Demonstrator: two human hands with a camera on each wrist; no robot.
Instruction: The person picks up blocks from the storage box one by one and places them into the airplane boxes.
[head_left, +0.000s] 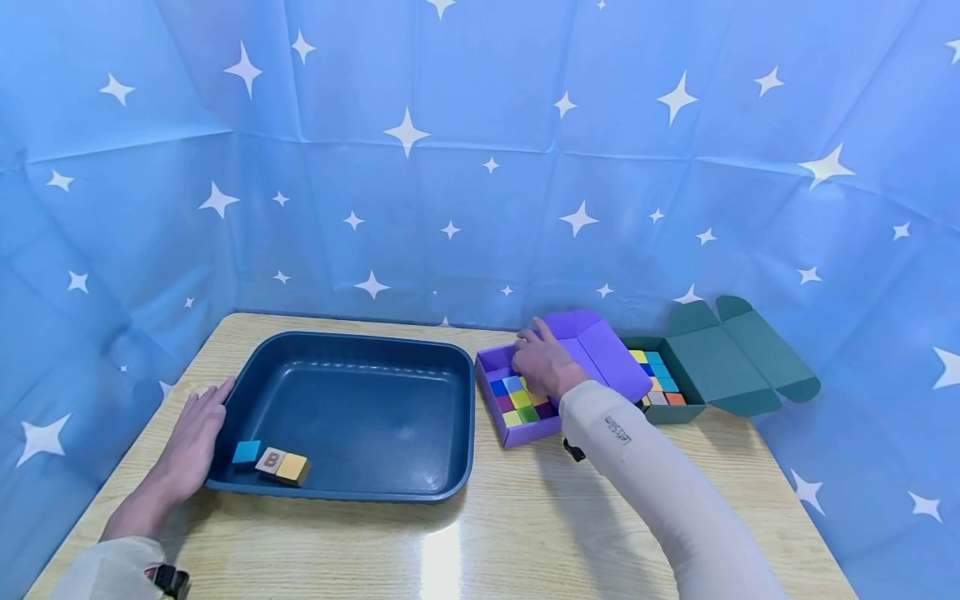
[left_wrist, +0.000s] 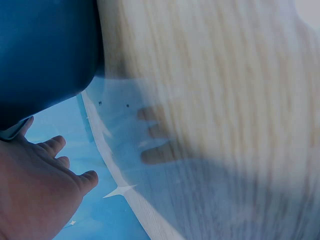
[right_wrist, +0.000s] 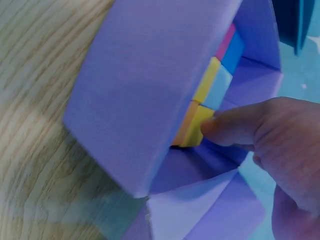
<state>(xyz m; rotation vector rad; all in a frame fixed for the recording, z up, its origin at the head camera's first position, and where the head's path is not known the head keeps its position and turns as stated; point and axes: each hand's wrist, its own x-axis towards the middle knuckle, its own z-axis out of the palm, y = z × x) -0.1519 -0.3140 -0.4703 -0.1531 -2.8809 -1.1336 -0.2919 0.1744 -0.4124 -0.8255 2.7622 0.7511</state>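
My left hand [head_left: 193, 437] lies with extended fingers along the left outer side of a dark blue tray [head_left: 360, 492]. In the left wrist view the same hand [left_wrist: 45, 185] is beside the tray's side. Inside the tray's near left corner lie a blue block [head_left: 247, 452], a wooden block with the letter B [head_left: 271, 460] and a yellow block [head_left: 292, 467]. My right hand [head_left: 546, 362] reaches into an open purple box [head_left: 528, 432] of colored blocks. Its fingertip meets a yellow block [right_wrist: 199, 125] in the right wrist view; the other fingers are mostly hidden.
Right of the purple box stands an open green box [head_left: 678, 412] with more colored blocks, its lid [head_left: 723, 362] folded out to the right. The purple lid [head_left: 600, 354] leans behind my right wrist. A blue star-patterned curtain [head_left: 480, 192] surrounds the wooden table [head_left: 360, 550].
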